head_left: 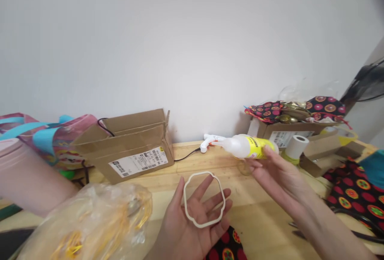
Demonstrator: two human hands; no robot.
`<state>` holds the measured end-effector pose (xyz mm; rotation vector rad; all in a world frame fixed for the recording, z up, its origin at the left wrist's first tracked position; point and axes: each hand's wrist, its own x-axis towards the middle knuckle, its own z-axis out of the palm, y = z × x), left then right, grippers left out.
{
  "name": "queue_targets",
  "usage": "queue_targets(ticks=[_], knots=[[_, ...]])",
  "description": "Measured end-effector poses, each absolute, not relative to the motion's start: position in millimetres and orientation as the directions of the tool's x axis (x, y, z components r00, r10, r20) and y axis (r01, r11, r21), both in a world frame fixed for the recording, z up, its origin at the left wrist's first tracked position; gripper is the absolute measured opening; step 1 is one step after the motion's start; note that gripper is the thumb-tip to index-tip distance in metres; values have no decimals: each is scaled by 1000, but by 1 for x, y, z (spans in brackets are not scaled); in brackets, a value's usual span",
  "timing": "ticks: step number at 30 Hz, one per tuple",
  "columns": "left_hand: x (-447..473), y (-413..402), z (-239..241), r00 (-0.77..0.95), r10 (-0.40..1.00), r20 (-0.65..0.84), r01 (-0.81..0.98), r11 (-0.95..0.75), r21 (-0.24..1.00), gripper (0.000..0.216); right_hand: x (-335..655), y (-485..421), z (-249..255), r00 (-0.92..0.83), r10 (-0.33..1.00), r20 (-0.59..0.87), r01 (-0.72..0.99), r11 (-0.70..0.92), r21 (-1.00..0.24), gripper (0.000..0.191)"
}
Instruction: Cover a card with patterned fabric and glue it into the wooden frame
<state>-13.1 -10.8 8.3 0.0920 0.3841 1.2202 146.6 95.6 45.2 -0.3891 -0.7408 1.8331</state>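
A thin cream-coloured frame point(205, 225) with a scalloped outline lies across the upturned palm of my left hand point(190, 230), supported by it. The fingers there are loosely spread, with the thumb beside the frame's left edge. My right hand point(283, 180) grips a white squeeze bottle point(244, 147) with a yellow label. The bottle is tilted nearly flat, its nozzle pointing left, above and to the right of the frame. Nozzle and frame are apart. Black fabric with a red fruit-like print point(229, 246) shows partly below my left hand.
An open cardboard box point(135, 148) stands at the left, behind a plastic bag point(99, 220) and a pink cylinder point(33, 176). A white device with a cable point(204, 145) lies by the wall. A paper roll point(297, 147), another box and patterned cloth point(351, 188) are at right.
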Motion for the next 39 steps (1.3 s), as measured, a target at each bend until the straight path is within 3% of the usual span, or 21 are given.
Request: queue_targets(ticks=[4, 10, 18, 22, 26, 29, 34, 39], knots=[[-13, -12, 4, 293, 935, -201, -905, 339, 256, 56, 145, 92, 38, -405, 910, 84, -722, -262, -641, 30], [-13, -14, -3, 307, 942, -133, -911, 332, 246, 61, 140, 82, 43, -325, 945, 18, -772, -254, -583, 24], [-14, -16, -7, 327, 938, -113, -904, 345, 253, 64, 122, 73, 40, -474, 878, -59, -707, -420, -570, 27], [-15, -16, -1, 266, 960, -93, -934, 280, 221, 60, 113, 70, 55, -426, 905, -4, -763, -362, -536, 19], [-17, -16, 4, 215, 973, -88, -956, 228, 183, 57, 104, 63, 64, -339, 941, -4, -771, -280, -571, 38], [-17, -16, 5, 222, 973, -60, -957, 229, 177, 56, 101, 57, 56, -350, 935, 63, -764, -246, -597, 29], [-12, -13, -2, 333, 942, -39, -908, 332, 257, 67, 102, 53, 39, -489, 872, 40, -717, -375, -587, 28], [-6, -11, -5, 272, 950, -152, -884, 309, 351, 65, 99, 49, 33, -533, 845, -37, -631, -427, -648, 31]])
